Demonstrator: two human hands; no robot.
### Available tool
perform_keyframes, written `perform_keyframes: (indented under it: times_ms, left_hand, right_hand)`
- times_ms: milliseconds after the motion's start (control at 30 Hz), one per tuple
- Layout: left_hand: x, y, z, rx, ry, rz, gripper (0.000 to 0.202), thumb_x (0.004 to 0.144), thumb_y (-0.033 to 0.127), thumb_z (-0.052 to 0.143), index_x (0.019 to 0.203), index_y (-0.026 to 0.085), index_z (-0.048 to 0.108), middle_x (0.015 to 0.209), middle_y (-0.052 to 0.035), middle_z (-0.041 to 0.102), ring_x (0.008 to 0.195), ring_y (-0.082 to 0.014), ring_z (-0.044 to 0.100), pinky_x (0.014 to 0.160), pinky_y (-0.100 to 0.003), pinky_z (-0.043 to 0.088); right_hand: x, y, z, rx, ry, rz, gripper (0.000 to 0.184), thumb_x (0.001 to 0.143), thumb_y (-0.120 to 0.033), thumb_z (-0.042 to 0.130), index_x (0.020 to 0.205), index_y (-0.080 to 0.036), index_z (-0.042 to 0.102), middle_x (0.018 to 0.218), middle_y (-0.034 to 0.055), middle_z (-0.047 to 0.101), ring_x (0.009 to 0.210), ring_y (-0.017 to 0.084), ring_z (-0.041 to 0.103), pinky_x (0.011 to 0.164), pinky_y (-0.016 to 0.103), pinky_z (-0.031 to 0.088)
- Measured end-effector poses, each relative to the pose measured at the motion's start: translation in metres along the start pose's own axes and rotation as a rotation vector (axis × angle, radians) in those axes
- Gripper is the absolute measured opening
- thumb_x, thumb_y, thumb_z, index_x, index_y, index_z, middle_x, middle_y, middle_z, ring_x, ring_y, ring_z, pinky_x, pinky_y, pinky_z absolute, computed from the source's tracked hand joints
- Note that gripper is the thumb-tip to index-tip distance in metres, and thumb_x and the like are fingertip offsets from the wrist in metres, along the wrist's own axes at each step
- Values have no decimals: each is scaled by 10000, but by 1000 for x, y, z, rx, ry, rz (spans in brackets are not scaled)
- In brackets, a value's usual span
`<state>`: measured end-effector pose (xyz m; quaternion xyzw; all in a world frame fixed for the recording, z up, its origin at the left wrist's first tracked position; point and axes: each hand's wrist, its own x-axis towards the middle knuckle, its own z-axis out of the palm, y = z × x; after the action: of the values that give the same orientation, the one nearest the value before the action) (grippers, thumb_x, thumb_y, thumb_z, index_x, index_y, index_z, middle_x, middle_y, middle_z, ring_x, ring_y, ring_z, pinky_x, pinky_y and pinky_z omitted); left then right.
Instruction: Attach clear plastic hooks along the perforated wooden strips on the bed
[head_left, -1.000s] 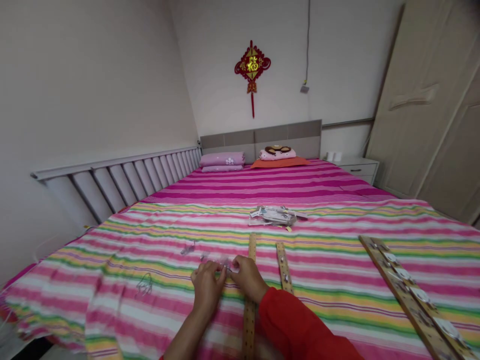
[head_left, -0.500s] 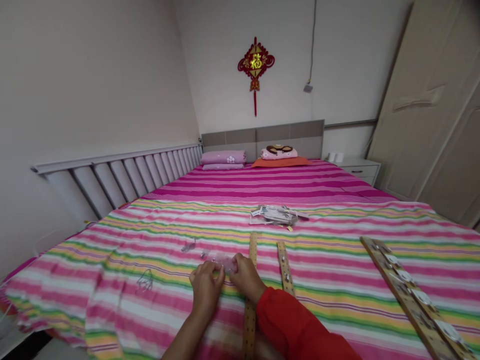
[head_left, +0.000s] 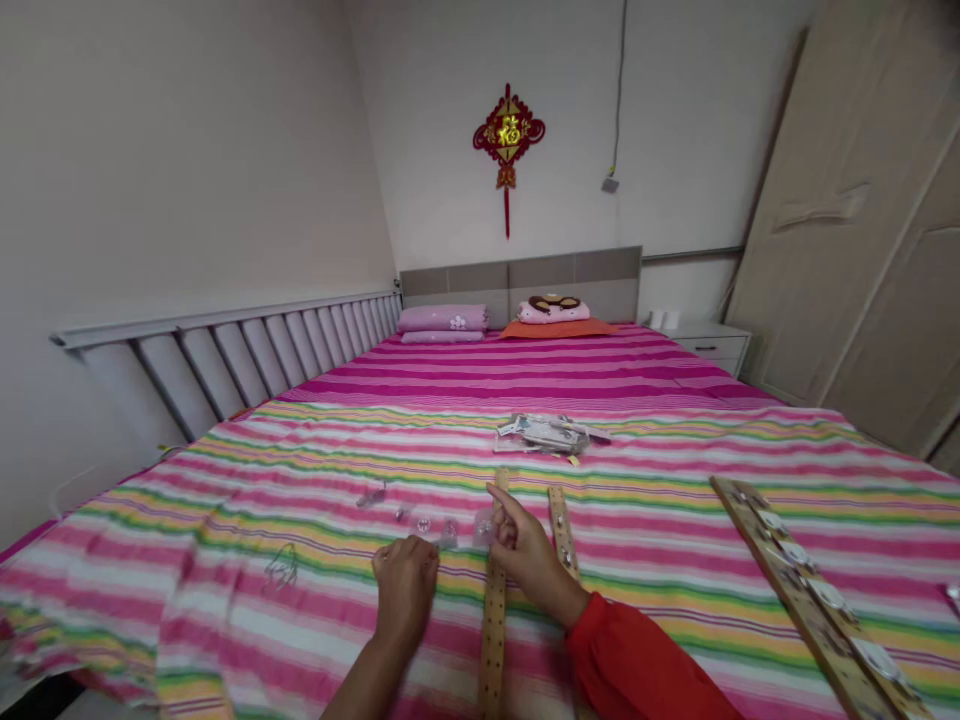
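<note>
My right hand (head_left: 523, 553) is over the narrow perforated wooden strip (head_left: 493, 615), index finger stretched out, with the thumb and other fingers closed on a small clear plastic bag (head_left: 482, 527). My left hand (head_left: 406, 580) is curled closed just left of the strip; its fingertips are turned down, so what they hold, if anything, is hidden. Beside its knuckles lies another small clear bag (head_left: 449, 534) with a shiny piece inside. A small round metal piece (head_left: 424, 524) lies just beyond. A shorter wooden strip (head_left: 561, 528) with metal fittings lies right of my right hand.
The striped sheet (head_left: 300, 620) covers the bed. Further off lies a pile of clear packets (head_left: 544, 433). At right are wooden boards (head_left: 795, 580) with round white and metal parts. Tangled thin wire (head_left: 282, 568) and a crumpled plastic scrap (head_left: 372, 495) lie at left. A radiator (head_left: 225, 360) lines the wall.
My hands were together at the clear plastic; now they are apart. My right hand has moved right with a small bag, its index finger now extended. The view has shifted slightly.
</note>
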<state>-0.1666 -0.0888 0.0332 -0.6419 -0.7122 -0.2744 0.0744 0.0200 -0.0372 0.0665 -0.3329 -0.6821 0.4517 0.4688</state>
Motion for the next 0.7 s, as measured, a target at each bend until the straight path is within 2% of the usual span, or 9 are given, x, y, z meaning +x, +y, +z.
perform_keyframes:
  times_ms: [100, 167, 267, 367, 467, 600, 700]
  left_hand:
    - [-2, 4, -2, -120, 42, -2, 202, 805, 153, 484, 798, 226, 672, 824, -31, 667, 844, -215, 586, 799, -388, 334]
    - [-3, 17, -9, -259, 77, 59, 185, 806, 176, 494, 886, 218, 655, 901, -52, 662, 886, -221, 586, 799, -379, 383]
    - [-7, 52, -22, -480, 31, 205, 133, 801, 212, 527, 893, 214, 623, 897, -56, 637, 877, -201, 588, 762, -325, 453]
    - [-13, 89, -31, -589, -28, 245, 114, 765, 154, 531, 841, 208, 596, 827, -36, 607, 783, -173, 584, 674, -279, 473]
    - [-15, 108, -33, -615, -14, 229, 179, 702, 99, 525, 844, 195, 577, 828, -37, 594, 786, -178, 582, 686, -289, 484]
    - [-8, 112, -33, -636, -40, 214, 192, 678, 99, 532, 839, 193, 578, 856, -44, 610, 841, -194, 589, 755, -318, 485]
    - [-1, 117, -36, -661, -95, 259, 133, 689, 120, 545, 788, 195, 595, 843, -40, 620, 852, -193, 593, 777, -313, 473]
  right_hand:
    - [-15, -1, -17, -54, -14, -91, 727, 684, -37, 496, 1368, -249, 369, 755, -50, 484, 566, 83, 454, 522, 202, 381]
    - [-23, 1, -26, -132, -9, -117, 773, 697, -39, 500, 1411, -255, 296, 730, -52, 484, 565, 96, 462, 527, 213, 381]
    - [-32, 0, -35, -307, 12, -153, 828, 679, -16, 486, 1433, -258, 248, 712, -43, 504, 608, 129, 494, 565, 242, 392]
    - [-39, -4, -38, -385, 50, -180, 807, 652, -9, 479, 1403, -261, 323, 740, -22, 534, 677, 157, 510, 624, 277, 399]
    - [-43, -8, -40, -154, 91, -51, 755, 599, -33, 496, 1325, -231, 432, 679, -46, 493, 615, 135, 481, 571, 257, 378]
    - [-47, -16, -52, 321, 108, 211, 655, 544, -109, 555, 1194, -181, 515, 593, -88, 455, 500, 90, 412, 476, 222, 299]
    - [-52, -25, -64, 488, 65, 363, 601, 535, -134, 580, 1134, -158, 538, 530, -102, 486, 436, 74, 396, 448, 218, 297]
